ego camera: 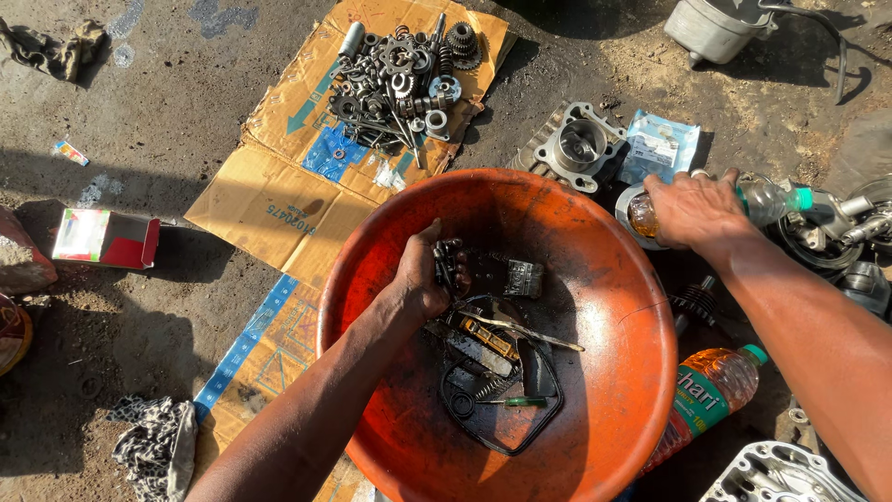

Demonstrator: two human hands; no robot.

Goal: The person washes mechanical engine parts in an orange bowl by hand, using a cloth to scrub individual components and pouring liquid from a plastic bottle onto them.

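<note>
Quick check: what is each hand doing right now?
Left hand: closed on a small dark part over the orange basin.
Right hand: closed on a clear bottle, tilted.

Hard, bright sunlight falls from the right of the frame, throwing long dark shadows leftward across the ground. The orange basin [595, 279] glows, its lower left inner wall shaded. Glare washes the cardboard [279, 158] in the upper middle. Focus is sharp centrally; edges bend slightly, and the lower right corner blurs.
</note>
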